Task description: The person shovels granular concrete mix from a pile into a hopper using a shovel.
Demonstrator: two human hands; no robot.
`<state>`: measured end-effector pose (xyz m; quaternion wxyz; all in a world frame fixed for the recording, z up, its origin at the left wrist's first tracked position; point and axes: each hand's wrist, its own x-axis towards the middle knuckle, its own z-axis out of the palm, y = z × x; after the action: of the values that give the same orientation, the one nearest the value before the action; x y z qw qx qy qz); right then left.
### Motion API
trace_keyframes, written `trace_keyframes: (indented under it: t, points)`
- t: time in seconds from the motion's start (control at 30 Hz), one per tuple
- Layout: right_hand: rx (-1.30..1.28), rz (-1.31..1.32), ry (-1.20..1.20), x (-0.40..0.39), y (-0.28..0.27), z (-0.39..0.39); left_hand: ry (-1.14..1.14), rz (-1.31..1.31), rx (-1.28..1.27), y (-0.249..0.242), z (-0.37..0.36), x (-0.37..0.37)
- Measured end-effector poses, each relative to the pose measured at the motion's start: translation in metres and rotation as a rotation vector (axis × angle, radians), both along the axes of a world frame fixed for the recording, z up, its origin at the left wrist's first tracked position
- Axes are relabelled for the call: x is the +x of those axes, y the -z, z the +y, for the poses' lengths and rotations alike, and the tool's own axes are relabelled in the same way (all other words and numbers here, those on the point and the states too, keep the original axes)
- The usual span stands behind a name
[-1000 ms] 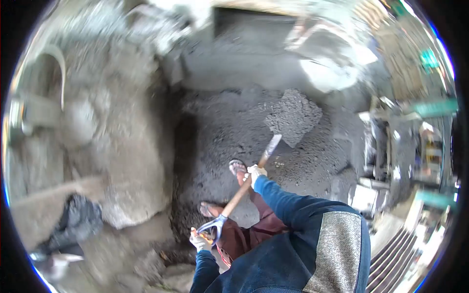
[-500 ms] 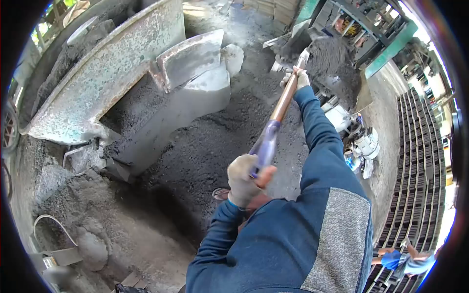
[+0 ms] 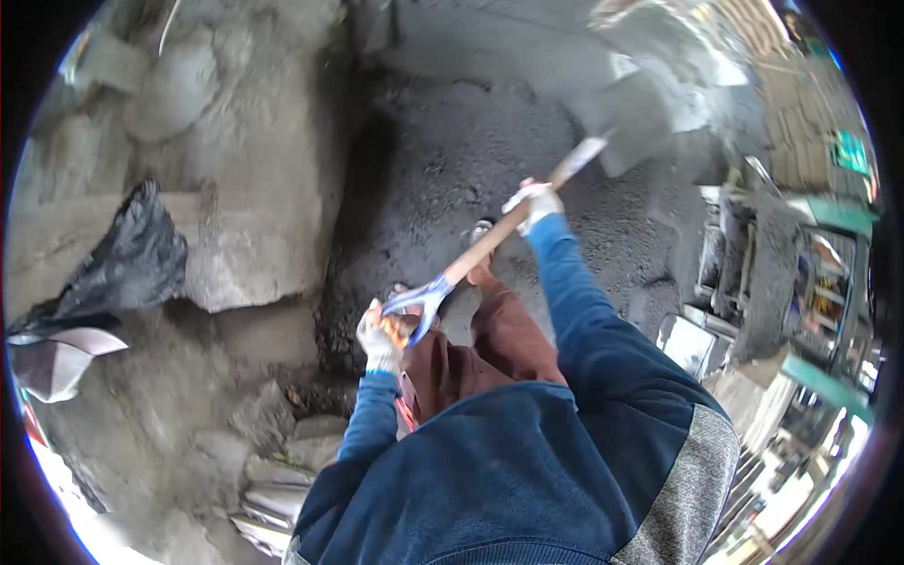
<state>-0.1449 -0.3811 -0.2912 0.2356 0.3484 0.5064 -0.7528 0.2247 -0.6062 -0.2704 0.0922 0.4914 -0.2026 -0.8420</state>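
A shovel (image 3: 485, 244) with a wooden shaft and a blue D-shaped handle slants across the view in front of my body. My left hand (image 3: 379, 339), in a pale glove, is closed around the grip of the D-handle. Further down the shaft, close to the metal socket, my gloved right hand (image 3: 535, 201) wraps round the wood. The grey blade (image 3: 633, 124) is smeared by motion and overlaps the pale sheet and dark floor at the upper right. Dark loose granular material (image 3: 443, 155) covers the ground below the shaft.
A rough concrete block (image 3: 264, 188) rises on the left, with a black plastic sheet (image 3: 141, 252) draped near it. Machinery with a green frame (image 3: 829, 386) stands on the right. My sandalled foot (image 3: 481, 232) shows under the shaft.
The view has swung, bringing the concrete block and black sheet in. The blade has left the dark mound by the machinery. Both hands keep their hold on the shovel.
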Motion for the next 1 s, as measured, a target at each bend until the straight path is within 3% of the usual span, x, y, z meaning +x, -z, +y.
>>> trace_keyframes:
  t: [0.03, 0.07, 0.1, 0.13, 0.17, 0.2, 0.23, 0.27, 0.3, 0.33, 0.4, 0.43, 0.47, 0.5, 0.53, 0.57, 0.6, 0.67, 0.77, 0.87, 0.9, 0.93, 1.0]
  points:
    - [-0.022, -0.211, -0.013, 0.043, 0.025, -0.039, -0.216, -0.297, 0.043, -0.036, 0.004, 0.018]
    - [0.097, -0.319, -0.055, 0.091, 0.072, -0.072, -0.262, -0.333, 0.129, 0.0, 0.001, 0.098]
    - [0.028, -0.349, -0.158, 0.148, 0.117, -0.091, -0.322, -0.517, 0.062, -0.022, 0.01, 0.139]
    - [-0.035, -0.498, -0.214, 0.223, 0.212, -0.099, -0.352, -0.566, 0.142, -0.041, 0.017, 0.188]
    - [-0.063, -0.598, -0.327, 0.274, 0.203, -0.112, -0.37, -0.712, 0.075, -0.067, 0.032, 0.227]
    - [-0.097, -0.691, -0.453, 0.322, 0.185, -0.128, -0.456, -0.73, 0.135, -0.061, 0.049, 0.297]
    - [-0.139, -0.773, -0.583, 0.371, 0.167, -0.145, -0.551, -0.757, 0.082, -0.09, 0.059, 0.301]
    - [-0.294, -0.875, -0.472, 0.415, 0.178, -0.15, -0.56, -0.913, 0.062, -0.09, 0.069, 0.36]
    - [-0.333, -0.949, -0.489, 0.454, 0.191, -0.153, -0.464, -1.021, 0.091, -0.119, 0.07, 0.357]
    - [-0.37, -1.023, -0.507, 0.475, 0.205, -0.161, -0.553, -1.228, 0.006, -0.114, 0.076, 0.374]
    - [-0.099, -1.133, -0.571, 0.464, 0.208, -0.19, -0.429, -1.196, -0.029, -0.112, 0.058, 0.361]
    - [-0.473, -1.081, -0.356, 0.444, 0.223, -0.179, -0.373, -1.084, -0.029, -0.088, 0.039, 0.351]
    - [-0.333, -0.974, -0.489, 0.419, 0.259, -0.197, -0.318, -0.964, -0.023, -0.051, 0.018, 0.323]
    - [-0.364, -0.707, -0.418, 0.404, 0.332, -0.199, -0.658, -0.965, -0.046, -0.013, -0.004, 0.215]
    - [-0.396, -0.798, -0.302, 0.287, 0.322, -0.201, -0.587, -0.913, -0.16, 0.029, -0.015, 0.162]
    - [-0.411, -1.032, -0.439, 0.185, 0.283, -0.198, -0.519, -0.843, -0.275, 0.075, -0.022, 0.118]
    - [-0.296, -0.82, -0.534, 0.141, 0.353, -0.191, -0.438, -0.891, -0.362, 0.11, -0.025, 0.067]
    - [-0.093, -0.624, -0.373, 0.114, 0.371, -0.184, -0.431, -0.787, -0.348, 0.122, -0.021, 0.03]
    - [-0.113, -0.61, -0.355, 0.145, 0.381, -0.168, -0.459, -0.817, -0.267, 0.107, -0.007, 0.043]
    - [-0.102, -0.608, -0.362, 0.153, 0.336, -0.15, -0.485, -0.818, -0.23, 0.104, 0.008, 0.074]
    - [-0.129, -0.599, -0.321, 0.159, 0.33, -0.139, -0.489, -0.81, -0.207, 0.114, 0.011, 0.098]
    - [-0.234, -0.635, -0.225, 0.164, 0.329, -0.123, -0.449, -0.763, -0.174, 0.095, 0.015, 0.091]
    - [-0.179, -0.61, -0.062, 0.163, 0.291, -0.096, -0.384, -0.745, -0.297, 0.108, 0.022, 0.124]
